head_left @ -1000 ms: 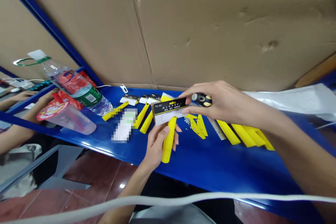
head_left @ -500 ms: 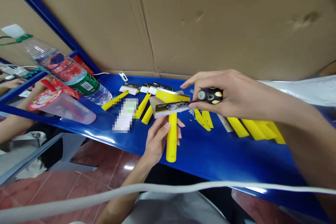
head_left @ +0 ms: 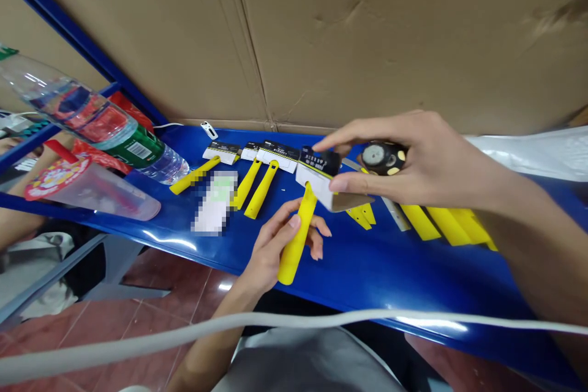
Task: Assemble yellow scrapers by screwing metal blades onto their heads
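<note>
Yellow plastic handle [head_left: 288,269] held in the person's left hand [head_left: 269,251] at the centre of the frame, its long axis tilted from a rounded lower end, near the table's front edge, up and right to where its upper end disappears behind a white card sleeve with a black header [head_left: 319,162]. Left fingers curl closed around the shaft, the thumb lying along its near side. The person's right hand [head_left: 427,159], reaching in from the right edge, is closed on a round black object with yellow spots [head_left: 383,158], which is partly hidden by the fingers and too unclear to identify; the thumb and forefinger of that hand also bear on the sleeve. What lies under the sleeve cannot be made out. Below, a blue table [head_left: 367,275] carries more yellow handles [head_left: 261,180], header cards [head_left: 275,156], yellow strips [head_left: 448,223] and a metal strip [head_left: 395,214]. A pixelated patch [head_left: 215,202] hides one item. A water bottle [head_left: 78,113] and a plastic cup [head_left: 96,193] lie at upper left, where another person's forearm [head_left: 13,223] is cut off by the frame. A grey cable [head_left: 275,318] crosses the lower frame, a white plastic sheet [head_left: 528,150] lies at right, and a cardboard wall [head_left: 367,43] fills the top.
</note>
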`<move>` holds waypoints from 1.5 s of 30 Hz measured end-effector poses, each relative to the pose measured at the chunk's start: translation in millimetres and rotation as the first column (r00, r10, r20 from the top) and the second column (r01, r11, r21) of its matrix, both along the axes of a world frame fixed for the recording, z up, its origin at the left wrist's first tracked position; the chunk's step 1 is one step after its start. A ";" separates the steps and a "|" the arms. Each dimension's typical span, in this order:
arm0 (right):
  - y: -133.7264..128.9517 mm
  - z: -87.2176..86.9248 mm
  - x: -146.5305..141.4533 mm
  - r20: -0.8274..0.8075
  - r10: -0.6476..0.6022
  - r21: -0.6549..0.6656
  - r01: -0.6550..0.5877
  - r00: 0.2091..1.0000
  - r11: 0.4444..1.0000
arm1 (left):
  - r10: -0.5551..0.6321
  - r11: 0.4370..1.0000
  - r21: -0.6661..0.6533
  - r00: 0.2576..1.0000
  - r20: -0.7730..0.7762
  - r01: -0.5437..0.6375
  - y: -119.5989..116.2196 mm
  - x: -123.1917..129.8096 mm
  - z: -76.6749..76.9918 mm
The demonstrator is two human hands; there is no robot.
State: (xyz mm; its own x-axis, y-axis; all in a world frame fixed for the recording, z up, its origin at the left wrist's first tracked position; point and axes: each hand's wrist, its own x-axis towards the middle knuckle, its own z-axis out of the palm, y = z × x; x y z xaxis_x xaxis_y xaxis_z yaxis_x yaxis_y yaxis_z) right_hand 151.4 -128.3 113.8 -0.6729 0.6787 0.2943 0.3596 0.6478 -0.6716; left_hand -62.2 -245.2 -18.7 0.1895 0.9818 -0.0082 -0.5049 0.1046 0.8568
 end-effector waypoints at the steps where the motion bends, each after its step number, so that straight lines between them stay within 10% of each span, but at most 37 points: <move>1: -0.2 1.1 0.4 -0.021 0.006 -0.012 -0.007 1.000 1.000 | -0.021 0.999 -0.025 0.999 0.040 0.022 -0.3 -0.3 1.5; 16: 28.8 -26.9 -0.2 0.154 0.098 -0.033 -0.094 0.983 0.995 | -0.213 0.974 -0.022 0.944 0.252 0.226 -1.2 -1.8 3.7; 21: 42.0 -33.1 3.5 0.205 0.325 -0.241 -0.275 0.923 0.931 | -0.270 0.962 0.013 0.960 -0.077 0.272 2.9 -12.8 1.2; 29: 63.6 -35.3 -5.2 0.153 0.202 -0.256 -0.158 0.967 0.954 | -0.048 0.996 0.049 0.893 -0.448 0.078 14.5 -16.6 16.0; 34: 86.9 -35.1 -19.8 0.166 0.198 -0.290 -0.144 0.966 0.946 | 0.281 0.939 0.343 0.555 -0.783 0.008 24.8 -29.4 12.7; 39: 127.8 -41.6 -26.8 0.190 0.180 -0.226 -0.136 0.965 0.965 | 0.287 0.934 0.320 0.199 -0.937 0.161 20.8 -41.3 -2.9; 45: 152.3 -71.0 -51.8 0.305 0.109 -0.219 -0.042 0.946 0.975 | 0.507 0.843 0.492 -0.016 -0.862 0.218 -20.0 -51.1 -28.5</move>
